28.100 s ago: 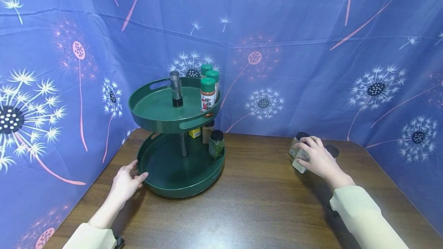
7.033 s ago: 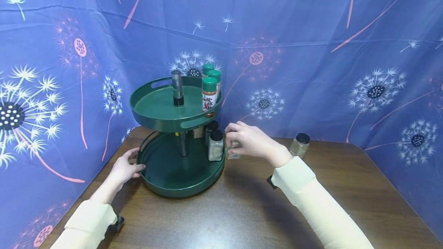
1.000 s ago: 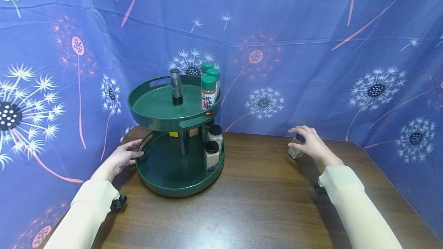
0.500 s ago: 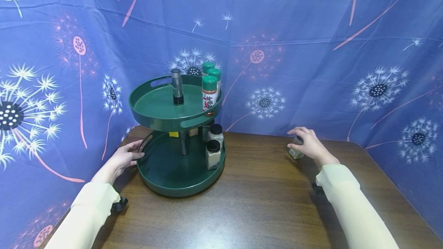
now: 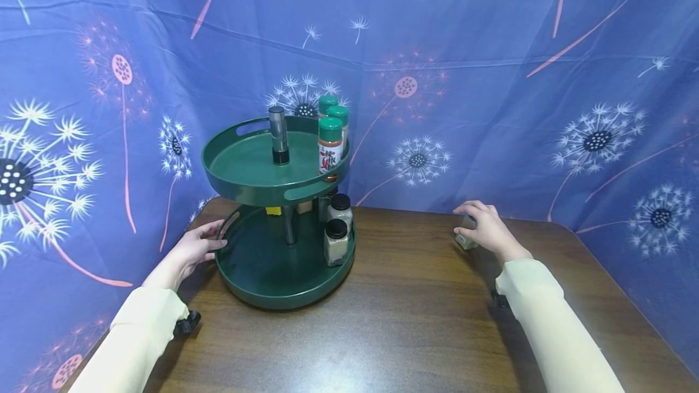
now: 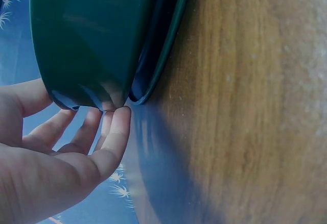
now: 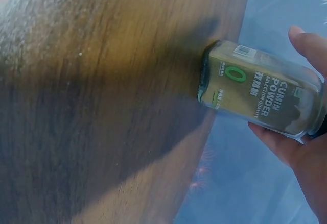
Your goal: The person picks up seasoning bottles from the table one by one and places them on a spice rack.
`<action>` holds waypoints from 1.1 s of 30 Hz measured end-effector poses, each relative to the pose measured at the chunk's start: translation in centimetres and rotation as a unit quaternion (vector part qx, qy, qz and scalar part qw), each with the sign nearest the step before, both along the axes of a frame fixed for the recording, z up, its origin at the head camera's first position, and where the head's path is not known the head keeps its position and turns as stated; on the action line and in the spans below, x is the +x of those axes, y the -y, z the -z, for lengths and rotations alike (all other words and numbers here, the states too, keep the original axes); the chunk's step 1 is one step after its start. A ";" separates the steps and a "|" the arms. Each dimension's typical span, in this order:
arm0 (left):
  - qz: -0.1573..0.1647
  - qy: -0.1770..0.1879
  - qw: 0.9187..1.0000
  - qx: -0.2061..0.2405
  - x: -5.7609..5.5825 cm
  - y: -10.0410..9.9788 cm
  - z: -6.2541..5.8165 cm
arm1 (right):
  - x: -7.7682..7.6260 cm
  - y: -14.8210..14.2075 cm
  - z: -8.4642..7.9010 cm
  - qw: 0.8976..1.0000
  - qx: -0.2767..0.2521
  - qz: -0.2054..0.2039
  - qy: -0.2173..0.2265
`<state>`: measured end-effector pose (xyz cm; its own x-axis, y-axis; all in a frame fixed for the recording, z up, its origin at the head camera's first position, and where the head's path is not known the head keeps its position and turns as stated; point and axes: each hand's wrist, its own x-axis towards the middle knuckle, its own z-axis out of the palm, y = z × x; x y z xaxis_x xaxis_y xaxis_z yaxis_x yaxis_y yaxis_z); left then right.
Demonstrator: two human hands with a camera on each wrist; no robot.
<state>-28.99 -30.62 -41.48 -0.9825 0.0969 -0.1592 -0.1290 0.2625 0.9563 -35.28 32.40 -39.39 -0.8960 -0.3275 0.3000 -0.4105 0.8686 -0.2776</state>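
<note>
A green two-tier turntable (image 5: 284, 299) stands on the left of the table. My left hand (image 5: 188, 253) holds the lower tier's rim at the left, thumb over the edge, other fingertips against the outer wall (image 6: 87, 45). In the head view, my right hand (image 5: 486, 229) is round a clear jar (image 5: 466, 240) standing on the table at the right. The right wrist view shows its cumin powder label (image 7: 250, 86). One digit there stands apart from the glass, others lie along the opposite side. Black-capped jars (image 5: 335, 244) stand at the lower tier's right edge.
On the upper tier, green-capped spice bottles (image 5: 330, 150) stand at the right rim. Something yellow (image 5: 273, 211) shows behind the centre post (image 5: 289, 226). Blue dandelion-print cloth (image 5: 491, 77) hangs behind the wooden table (image 5: 404, 296).
Since the oldest frame, the jars at the right have dwindled to one, and the lower tier's jars have changed places. Over the last second, my right hand has edged left round the cumin jar.
</note>
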 end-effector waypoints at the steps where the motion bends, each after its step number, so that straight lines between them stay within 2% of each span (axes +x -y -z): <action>1: -0.001 0.000 1.000 -0.002 0.0 0.0 0.0 | 0.0 0.0 0.0 1.000 0.000 0.000 -0.002; 8: -0.007 -0.002 1.000 -0.001 0.3 0.0 -0.1 | -0.3 -0.1 0.3 1.000 -0.001 0.011 -0.001; 11: -0.011 -0.002 1.000 0.009 -0.4 0.5 0.9 | -0.4 -0.2 0.4 1.000 -0.002 0.012 -0.003; 15: -0.011 -0.006 1.000 0.007 -0.4 0.5 1.0 | -0.4 -0.3 0.6 1.000 0.003 0.012 -0.006; 18: -0.005 -0.009 1.000 -0.001 0.2 -0.1 0.1 | -0.3 -0.4 0.6 1.000 0.004 0.015 -0.004; 30: -0.003 -0.014 1.000 -0.007 0.1 0.1 0.4 | -0.5 -0.5 0.6 1.000 0.011 0.015 -0.001; 33: -0.010 -0.013 1.000 0.004 0.1 0.1 0.4 | -0.5 -0.6 0.6 1.000 0.014 0.013 0.002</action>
